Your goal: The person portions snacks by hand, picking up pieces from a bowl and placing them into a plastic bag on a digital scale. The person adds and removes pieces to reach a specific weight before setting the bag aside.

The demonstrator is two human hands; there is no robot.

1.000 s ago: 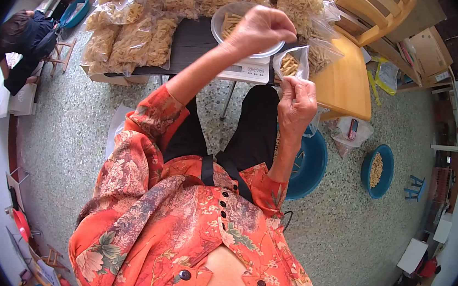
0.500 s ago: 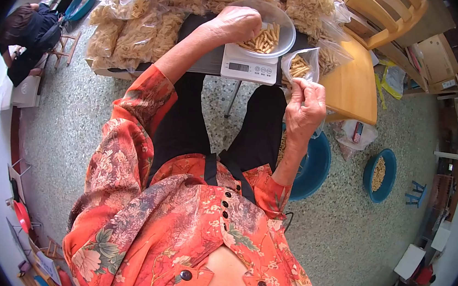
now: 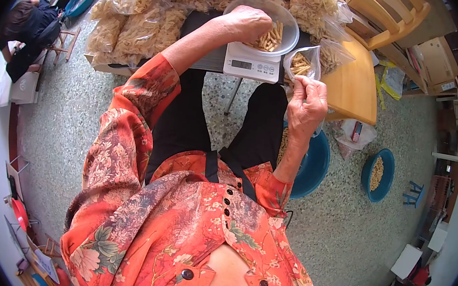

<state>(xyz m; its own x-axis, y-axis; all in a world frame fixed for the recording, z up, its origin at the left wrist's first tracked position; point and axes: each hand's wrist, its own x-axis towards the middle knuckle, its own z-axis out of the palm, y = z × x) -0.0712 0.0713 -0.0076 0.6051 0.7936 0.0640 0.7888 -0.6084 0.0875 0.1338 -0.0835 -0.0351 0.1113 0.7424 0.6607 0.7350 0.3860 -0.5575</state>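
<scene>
Rt hand (image 3: pixel 307 103) pinching clear bag (image 3: pixel 316 70); L hand (image 3: pixel 247 23) curled at bowl (image 3: pixel 292 39)

Nearest: wearer's red floral shirt (image 3: pixel 188 222), then black trousers (image 3: pixel 183 116), knees toward table (image 3: pixel 209 63). Rt-hand fingertips closed on lower edge of clear bag, its mouth open, w/ short tan sticks (image 3: pixel 301 65) inside. Bag is just rt of bowl, nr scale's rt side.

Below rt forearm: lg blue tub (image 3: pixel 317 162) on floor (image 3: pixel 337 225). Further rt: sm blue tub (image 3: pixel 386 187) w/ pale pieces (image 3: pixel 376 175), sm blue stool (image 3: pixel 413 195) beside it.

White scale (image 3: pixel 251 71) at table's near edge; display reading too sm to tell. Bowl (clear, round) sits on scale, holding more tan sticks (image 3: pixel 272 39). L hand reaches over bowl's L side, fingers bent down; can't tell if it grasps any sticks, fingertips hidden.

Rt of table: wooden chair (image 3: pixel 353 89); nr its seat, a red/dark handheld item (image 3: pixel 357 131) on a plastic bag (image 3: pixel 367 135).

Far: stacked clear bags (image 3: pixel 140 30) of tan strips across table's far side + L end. Far L: another person (image 3: pixel 40 28) in dark clothes, nr blue basin (image 3: pixel 81 2).
</scene>
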